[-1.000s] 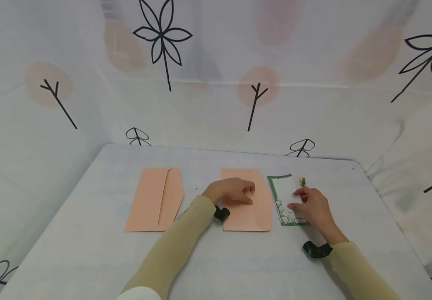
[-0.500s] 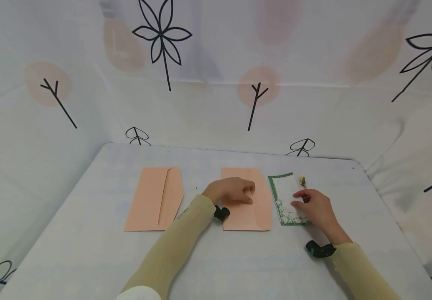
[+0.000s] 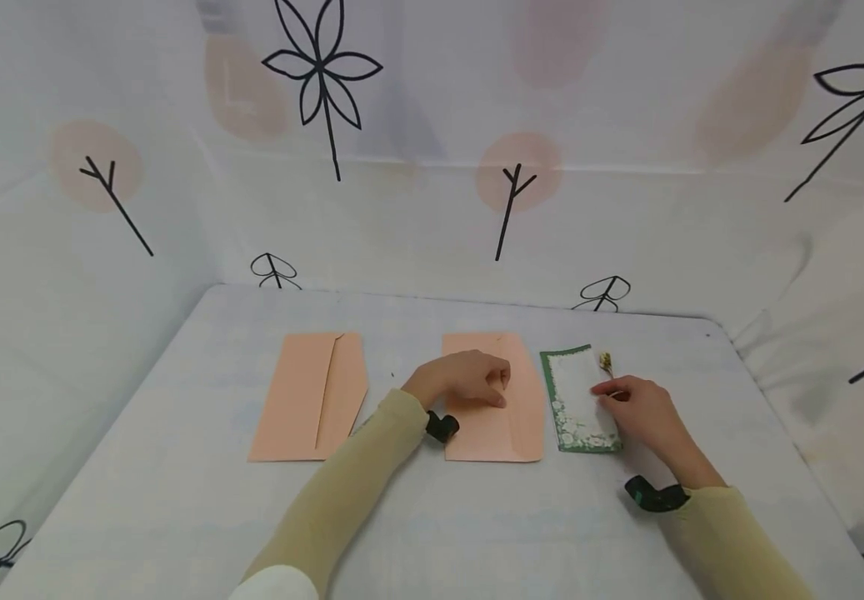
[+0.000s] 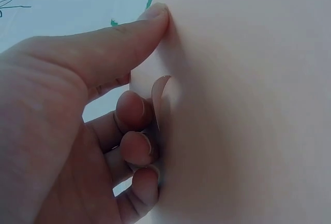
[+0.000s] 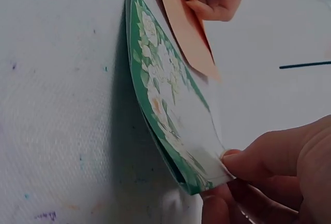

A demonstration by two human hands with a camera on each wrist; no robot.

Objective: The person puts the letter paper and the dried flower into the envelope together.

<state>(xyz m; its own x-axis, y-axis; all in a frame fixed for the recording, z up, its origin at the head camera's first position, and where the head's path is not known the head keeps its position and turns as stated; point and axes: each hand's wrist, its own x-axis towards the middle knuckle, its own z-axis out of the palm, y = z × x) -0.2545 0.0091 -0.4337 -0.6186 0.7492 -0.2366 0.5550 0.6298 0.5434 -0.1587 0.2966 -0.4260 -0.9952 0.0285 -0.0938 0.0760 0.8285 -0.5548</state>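
Note:
A peach envelope (image 3: 476,437) lies mid-table, and my left hand (image 3: 469,377) is over it. In the left wrist view, the thumb and curled fingers of that hand (image 4: 77,94) hold the envelope (image 4: 248,105) by its flap edge. To its right is a white card (image 3: 577,396) with a green floral border. My right hand (image 3: 645,412) pinches the card's right edge between thumb and fingers. Seen from the right wrist, the card (image 5: 165,79) is bowed, and a gap shows between its layers at the near edge.
A second peach envelope (image 3: 297,400) lies on the left of the white-covered table (image 3: 177,517). A small yellowish piece (image 3: 606,362), perhaps a dried flower, sits just beyond my right fingers. Patterned white cloth (image 3: 402,225) stands behind the table.
My right hand has shifted slightly right, and the card has moved a little the same way with it. The left hand and both envelopes have stayed in place.

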